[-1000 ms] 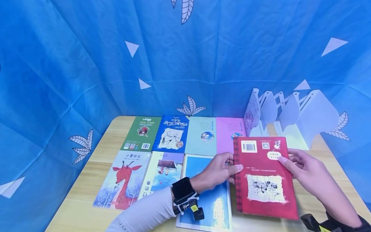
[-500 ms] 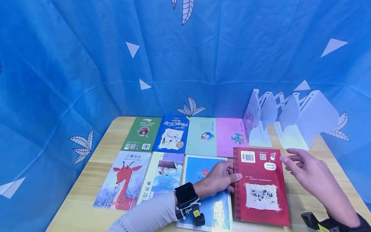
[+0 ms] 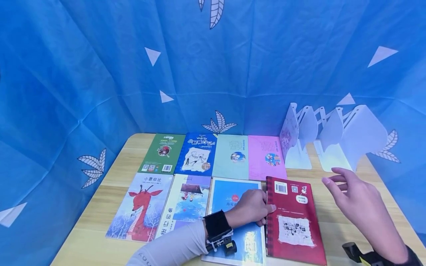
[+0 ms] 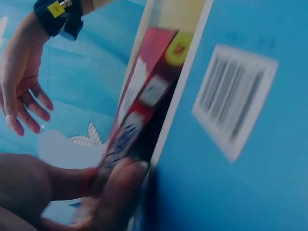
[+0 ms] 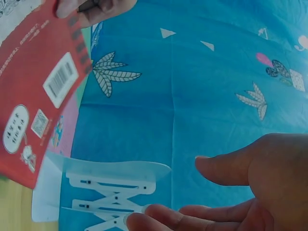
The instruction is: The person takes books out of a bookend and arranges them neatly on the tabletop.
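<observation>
My left hand (image 3: 254,208) pinches the spine side of a red book (image 3: 296,221), thumb on top of its back cover. In the left wrist view the red spine (image 4: 137,106) shows between that thumb and the fingers, beside a blue book (image 4: 240,168) with a barcode. The red book lies low at the front of the table, just right of the blue book, its left edge close along it. My right hand (image 3: 356,199) hovers to the right of the red book, apart from it, holding nothing, fingers loosely bent; the right wrist view shows its thumb and fingers spread.
A white expandable bookend rack (image 3: 332,136) stands at the back right. Along the back lie a green book (image 3: 163,153), a dark blue book (image 3: 198,153), a mint book (image 3: 231,155) and a pink book (image 3: 266,157). A deer-cover book (image 3: 141,207) is at front left.
The red book has come down and slightly left toward the table in my left hand. My right hand has let go of its right edge and stays to the right.
</observation>
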`<action>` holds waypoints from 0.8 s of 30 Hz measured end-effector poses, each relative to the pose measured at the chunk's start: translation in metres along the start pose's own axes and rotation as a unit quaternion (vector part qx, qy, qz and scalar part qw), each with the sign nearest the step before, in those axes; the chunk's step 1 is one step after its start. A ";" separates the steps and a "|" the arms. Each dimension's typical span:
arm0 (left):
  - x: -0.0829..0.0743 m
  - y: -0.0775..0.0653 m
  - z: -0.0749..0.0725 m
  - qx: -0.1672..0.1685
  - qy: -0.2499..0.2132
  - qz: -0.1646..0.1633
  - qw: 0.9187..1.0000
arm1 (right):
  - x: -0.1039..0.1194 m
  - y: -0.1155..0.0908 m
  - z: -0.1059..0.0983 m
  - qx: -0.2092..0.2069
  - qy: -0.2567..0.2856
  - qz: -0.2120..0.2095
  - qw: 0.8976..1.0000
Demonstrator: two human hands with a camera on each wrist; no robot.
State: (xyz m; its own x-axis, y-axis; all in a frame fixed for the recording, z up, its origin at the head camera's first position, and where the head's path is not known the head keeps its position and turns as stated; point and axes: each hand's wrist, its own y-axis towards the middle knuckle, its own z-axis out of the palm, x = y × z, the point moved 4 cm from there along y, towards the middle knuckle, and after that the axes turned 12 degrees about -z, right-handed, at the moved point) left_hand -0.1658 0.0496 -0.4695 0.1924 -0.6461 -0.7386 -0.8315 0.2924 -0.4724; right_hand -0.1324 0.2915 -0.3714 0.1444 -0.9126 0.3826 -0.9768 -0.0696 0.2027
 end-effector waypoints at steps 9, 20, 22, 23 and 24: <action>0.002 0.005 -0.004 -0.004 0.128 0.011 0.992 | 0.006 -0.002 0.003 -0.007 0.003 -0.019 1.000; 0.000 0.005 -0.005 0.020 0.192 0.006 0.981 | 0.008 -0.005 0.005 -0.009 0.003 -0.017 1.000; 0.001 0.006 -0.005 0.018 0.198 0.009 0.980 | 0.008 -0.005 0.004 -0.009 0.003 -0.018 1.000; 0.002 0.007 -0.005 0.018 0.197 0.010 0.980 | 0.007 -0.005 0.004 -0.008 0.003 -0.017 1.000; 0.003 0.008 -0.005 0.016 0.196 0.011 0.980 | 0.007 -0.005 0.004 -0.008 0.003 -0.017 1.000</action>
State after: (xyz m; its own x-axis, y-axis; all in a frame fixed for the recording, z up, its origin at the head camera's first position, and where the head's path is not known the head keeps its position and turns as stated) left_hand -0.1746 0.0467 -0.4735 -0.0459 -0.8583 -0.5111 -0.8155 0.3278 -0.4771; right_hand -0.1269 0.2834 -0.3737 0.1779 -0.9072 0.3813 -0.9689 -0.0937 0.2292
